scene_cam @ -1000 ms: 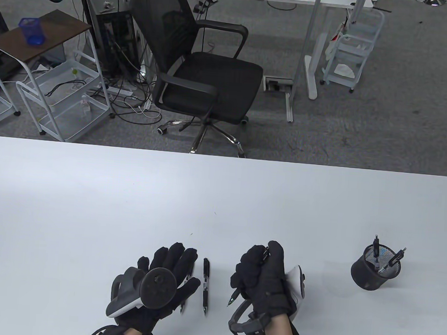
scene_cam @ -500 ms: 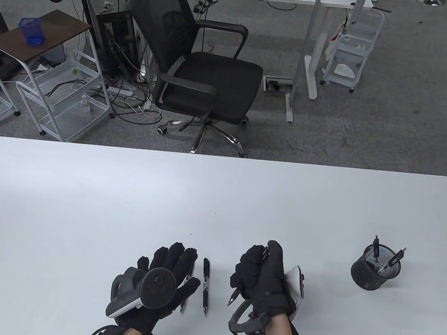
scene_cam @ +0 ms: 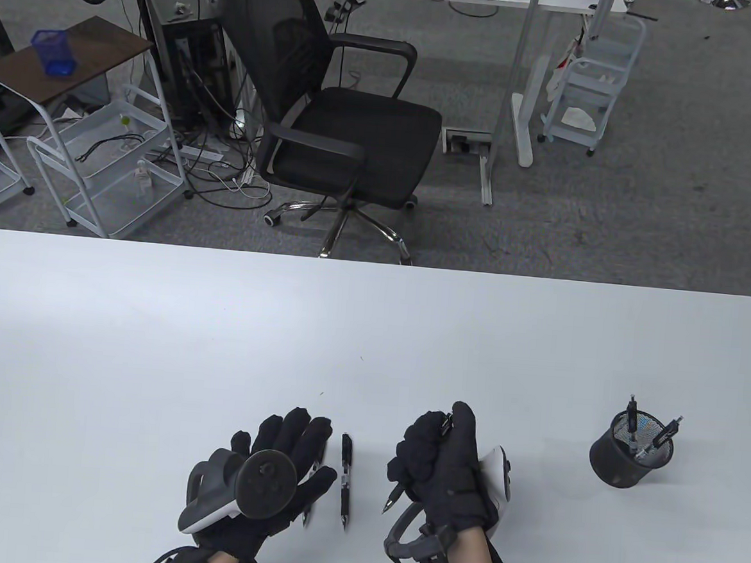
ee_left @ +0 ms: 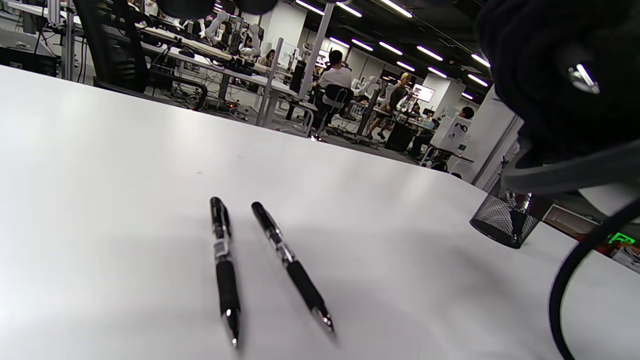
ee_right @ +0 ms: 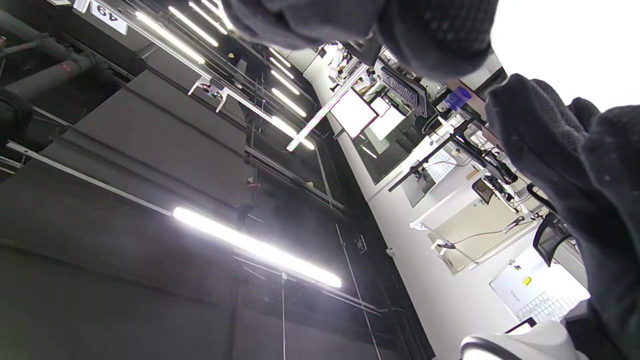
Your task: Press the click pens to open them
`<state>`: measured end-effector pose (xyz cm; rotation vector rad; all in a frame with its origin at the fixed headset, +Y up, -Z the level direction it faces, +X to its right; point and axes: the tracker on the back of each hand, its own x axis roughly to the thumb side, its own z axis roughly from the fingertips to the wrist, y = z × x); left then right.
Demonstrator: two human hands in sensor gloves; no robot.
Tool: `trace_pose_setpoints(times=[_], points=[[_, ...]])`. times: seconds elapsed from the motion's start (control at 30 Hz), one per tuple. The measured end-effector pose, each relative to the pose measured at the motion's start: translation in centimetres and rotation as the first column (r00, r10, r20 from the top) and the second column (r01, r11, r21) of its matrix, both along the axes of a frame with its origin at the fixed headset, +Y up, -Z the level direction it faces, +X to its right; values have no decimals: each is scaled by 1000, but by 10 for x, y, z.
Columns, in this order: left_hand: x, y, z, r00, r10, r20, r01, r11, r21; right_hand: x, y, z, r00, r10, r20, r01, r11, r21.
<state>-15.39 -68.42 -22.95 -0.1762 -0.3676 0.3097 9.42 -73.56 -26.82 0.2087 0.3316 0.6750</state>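
White bench (scene_cam: 152, 343) carries a black mesh cup (scene_cam: 626, 463) holding pens at its right side. Well left of the cup, right hand (scene_cam: 443, 466) grips a click pen (scene_cam: 392, 498) in a fist, thumb on the top end, tip down. Farther left of the cup, two pens (ee_left: 260, 260) lie side by side on the bench, one partly under the flat, relaxed left hand (scene_cam: 273, 464).

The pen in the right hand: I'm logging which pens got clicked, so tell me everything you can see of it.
The pen is slim and black with a pointed metallic tip. The right hand grips it in a fist, thumb over the top end. It stands tilted above the table, tip down and toward the person, touching nothing else. Its middle is hidden.
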Motion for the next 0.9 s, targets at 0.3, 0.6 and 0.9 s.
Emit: trace_pose_setpoints(times=[0.3, 0.6, 0.9], points=[[0, 0, 0, 1000, -3, 2, 3, 1000, -1, 8, 7, -10, 980, 154, 129, -171, 977, 129], [1, 0, 0, 1000, 2, 1, -2, 1000, 0, 15, 7, -14, 946, 296, 130, -315, 936, 158], [0, 0, 0, 1000, 7, 0, -7, 1000, 1, 14, -1, -19, 858, 505, 93, -513, 845, 150]])
